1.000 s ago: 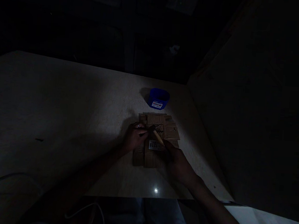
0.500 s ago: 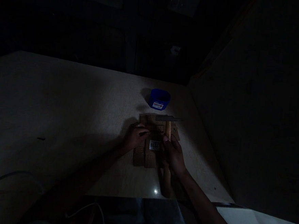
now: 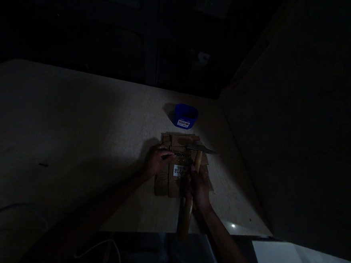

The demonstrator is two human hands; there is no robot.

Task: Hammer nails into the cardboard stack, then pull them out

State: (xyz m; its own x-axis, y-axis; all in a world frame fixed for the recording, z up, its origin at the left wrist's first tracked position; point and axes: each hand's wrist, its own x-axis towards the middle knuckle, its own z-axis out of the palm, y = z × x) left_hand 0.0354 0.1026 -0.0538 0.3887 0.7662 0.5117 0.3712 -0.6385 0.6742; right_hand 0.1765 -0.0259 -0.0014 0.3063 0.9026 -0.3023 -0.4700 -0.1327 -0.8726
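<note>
In dim light, my right hand [image 3: 199, 188] is wrapped round the wooden handle of a hammer [image 3: 198, 160], its metal head above the right part of a cardboard pad [image 3: 161, 186]. My left hand [image 3: 159, 161] is closed in a pinch at the pad's left side. Between its fingertips is the left end of a dark, thin, chain-like strip [image 3: 182, 155], which lies across the cardboard towards the hammer. Small holes mark the cardboard. A white label [image 3: 178, 171] with printed digits sits on it below the strip, partly covered by my right hand.
A blue plastic container [image 3: 185, 116] with a sticker stands just beyond the cardboard on the pale tabletop [image 3: 110, 115]. A small dark scrap [image 3: 43, 164] lies at left. A cable [image 3: 11, 205] crosses the lower left. A dark wall or panel [image 3: 307, 136] rises along the right.
The hammer head has shifted slightly right and nearer to me, and its handle end has swung left. My left hand keeps its pinch. The view has moved slightly.
</note>
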